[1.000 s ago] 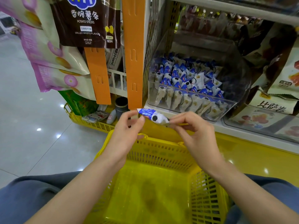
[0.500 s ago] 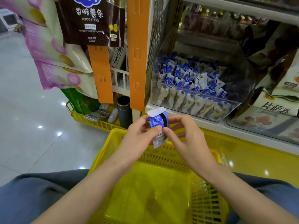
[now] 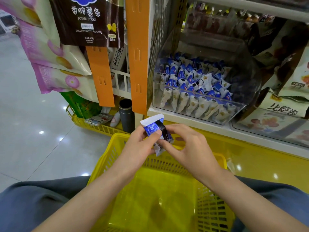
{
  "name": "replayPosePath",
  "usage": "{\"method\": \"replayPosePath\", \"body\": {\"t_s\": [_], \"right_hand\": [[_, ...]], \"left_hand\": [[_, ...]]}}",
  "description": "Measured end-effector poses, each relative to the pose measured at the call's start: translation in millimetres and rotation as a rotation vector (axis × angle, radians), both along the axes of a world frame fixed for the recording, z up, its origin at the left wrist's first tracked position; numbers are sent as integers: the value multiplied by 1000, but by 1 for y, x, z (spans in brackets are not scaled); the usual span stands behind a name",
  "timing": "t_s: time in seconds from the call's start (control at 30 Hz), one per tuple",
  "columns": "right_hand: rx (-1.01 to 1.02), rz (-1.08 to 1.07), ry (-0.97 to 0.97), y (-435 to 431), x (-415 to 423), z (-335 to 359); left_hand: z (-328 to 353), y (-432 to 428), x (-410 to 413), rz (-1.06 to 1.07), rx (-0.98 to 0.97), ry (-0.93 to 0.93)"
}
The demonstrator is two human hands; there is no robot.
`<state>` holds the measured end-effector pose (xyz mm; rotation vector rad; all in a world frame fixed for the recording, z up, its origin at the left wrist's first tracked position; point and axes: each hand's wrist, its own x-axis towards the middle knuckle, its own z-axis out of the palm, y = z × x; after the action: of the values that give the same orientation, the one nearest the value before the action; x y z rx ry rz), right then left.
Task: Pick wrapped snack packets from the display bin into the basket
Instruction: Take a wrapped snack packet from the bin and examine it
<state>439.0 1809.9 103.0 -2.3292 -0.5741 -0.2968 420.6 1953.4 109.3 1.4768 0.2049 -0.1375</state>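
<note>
Blue and white wrapping shows between the two hands: a single snack packet [image 3: 154,129] stands nearly upright, its crimped white end pointing up and far. The left hand [image 3: 138,146] pinches its left side, thumb laid across the blue face and fingers curled behind. The right hand [image 3: 189,148] pinches its right edge and lower end with thumb and forefinger, the other fingers loosely bent. The packet hangs just over the far rim of a yellow plastic basket [image 3: 107,158], not inside it, and the basket's floor looks bare as far as I can see. The basket sits low and near, between the person's grey trouser legs [image 3: 30,203]. Farther off and to the right, a clear display bin [image 3: 247,77] rests on a white shelf [image 3: 217,129], filled with many more packets [image 3: 192,81] of the same blue and white sort. An orange strip [image 3: 138,56] hangs down just left of the bin. Farther left hang a brown bag of potato sticks [image 3: 87,20] and pale pink bags [image 3: 50,64]. Below them a dark tube [image 3: 126,116] stands beside a smaller yellow tray [image 3: 93,126] on the shiny grey floor [image 3: 25,123].
</note>
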Motion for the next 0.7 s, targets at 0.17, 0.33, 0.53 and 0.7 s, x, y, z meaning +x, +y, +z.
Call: {"method": "replayPosePath", "body": {"t_s": [0.17, 0.33, 0.53, 0.7], "right_hand": [[74, -61, 21, 6, -2, -2], [540, 17, 470, 13, 0, 6], [849, 33, 958, 7, 2, 11], [767, -4, 843, 13, 0, 6]], "left_hand": [[-3, -1, 1, 22, 49, 15], [-2, 6, 6, 30, 61, -64], [0, 12, 12, 73, 44, -66], [-9, 8, 13, 83, 272, -136]]}}
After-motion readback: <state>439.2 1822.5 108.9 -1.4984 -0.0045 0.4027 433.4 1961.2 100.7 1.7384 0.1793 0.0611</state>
